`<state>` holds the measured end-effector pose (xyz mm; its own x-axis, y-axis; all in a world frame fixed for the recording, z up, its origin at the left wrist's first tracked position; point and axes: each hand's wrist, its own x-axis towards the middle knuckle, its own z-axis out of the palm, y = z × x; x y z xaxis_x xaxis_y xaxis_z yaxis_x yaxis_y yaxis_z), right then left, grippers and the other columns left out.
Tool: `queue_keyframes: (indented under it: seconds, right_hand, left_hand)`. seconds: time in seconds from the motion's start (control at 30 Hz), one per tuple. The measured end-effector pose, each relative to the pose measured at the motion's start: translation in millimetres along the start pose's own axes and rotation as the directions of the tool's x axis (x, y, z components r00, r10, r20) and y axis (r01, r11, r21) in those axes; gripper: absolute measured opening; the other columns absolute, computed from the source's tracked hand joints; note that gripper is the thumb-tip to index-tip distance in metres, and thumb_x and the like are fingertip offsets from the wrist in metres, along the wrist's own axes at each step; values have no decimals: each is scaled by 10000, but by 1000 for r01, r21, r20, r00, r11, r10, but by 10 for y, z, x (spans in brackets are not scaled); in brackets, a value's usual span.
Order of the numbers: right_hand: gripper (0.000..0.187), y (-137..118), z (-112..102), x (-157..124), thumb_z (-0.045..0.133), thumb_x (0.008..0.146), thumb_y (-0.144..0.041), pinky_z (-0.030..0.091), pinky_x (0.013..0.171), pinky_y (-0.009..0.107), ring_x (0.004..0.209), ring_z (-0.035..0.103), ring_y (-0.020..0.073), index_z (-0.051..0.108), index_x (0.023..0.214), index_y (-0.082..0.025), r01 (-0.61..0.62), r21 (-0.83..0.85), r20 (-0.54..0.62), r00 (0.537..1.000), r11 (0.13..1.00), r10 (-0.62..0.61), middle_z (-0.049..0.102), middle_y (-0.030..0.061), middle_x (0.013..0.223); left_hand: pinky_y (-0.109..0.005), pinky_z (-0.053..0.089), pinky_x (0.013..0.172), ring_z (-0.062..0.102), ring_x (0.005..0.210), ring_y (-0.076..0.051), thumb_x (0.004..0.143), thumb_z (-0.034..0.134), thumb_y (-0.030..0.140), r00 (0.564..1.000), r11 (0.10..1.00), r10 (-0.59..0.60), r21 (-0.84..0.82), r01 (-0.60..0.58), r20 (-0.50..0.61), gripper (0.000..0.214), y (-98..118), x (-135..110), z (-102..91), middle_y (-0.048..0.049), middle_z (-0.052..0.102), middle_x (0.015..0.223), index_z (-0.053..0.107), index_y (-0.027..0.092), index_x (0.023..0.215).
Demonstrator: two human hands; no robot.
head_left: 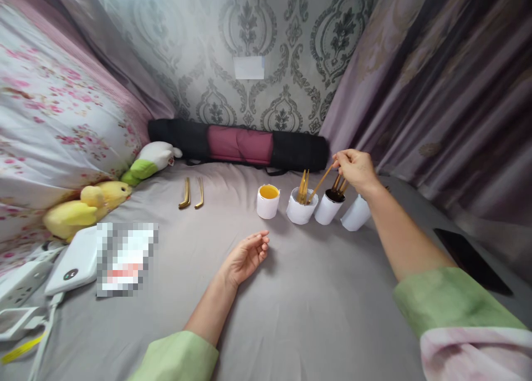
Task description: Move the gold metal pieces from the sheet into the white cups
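Note:
My right hand is closed in a pinch on the upper end of a thin golden-brown stick. The stick slants down to the left, its lower end inside a wide white cup that also holds several upright golden sticks. Below that hand stands a white cup with a dark inside, with brown sticks in it. Partly behind my right wrist is another white cup. My left hand rests on the grey sheet, fingers loosely curled and holding nothing, in front of a white cup with a yellow inside.
Two small groups of gold bent-ended sticks lie left of the cups. A black and maroon roll bag lies along the wall. Plush toys, a white power bank and a power strip are at left; a dark tablet-like slab at right.

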<state>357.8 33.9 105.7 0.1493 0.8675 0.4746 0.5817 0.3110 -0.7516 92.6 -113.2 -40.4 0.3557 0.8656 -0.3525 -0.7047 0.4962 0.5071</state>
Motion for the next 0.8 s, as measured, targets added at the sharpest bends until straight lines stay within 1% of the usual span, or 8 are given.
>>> queue_keyframes:
  seconds: [0.17,0.33,0.57,0.8]
  right_hand:
    - [180,72,68,40,482,790,-267,342,416,171,417,446,54,610,748,-147,6,-56,102,995,998,-1,595,-3,602]
    - [176,118,150,59,467,795,-235,359,442,172,428,458,54,611,741,-149,35,-109,210,978,993,-12,606,-1,616]
    - [180,159,266,61,444,802,-206,368,452,176,419,452,55,601,732,-153,41,-117,309,951,992,-3,608,-6,609]
    - [186,258,329,76,423,802,-189,367,457,158,425,457,48,591,736,-144,59,-162,371,929,985,5,608,-6,622]
  left_hand:
    - [-164,444,515,544,599,-57,761,578,96,1000,1000,-2,10,3,-9,181,1,-1,8,-29,580,756,589,98,942]
    - [-165,443,520,544,605,-60,767,573,97,1000,1000,1,8,-1,-1,175,-1,-4,6,-33,581,759,591,95,942]
    - [-163,443,528,545,613,-60,766,574,99,1000,1000,4,9,-4,1,186,-11,3,-12,-32,576,761,589,91,952]
    - [-169,441,530,539,609,-58,767,577,106,1000,1000,10,17,-10,-2,194,-12,12,-18,-30,567,761,581,87,960]
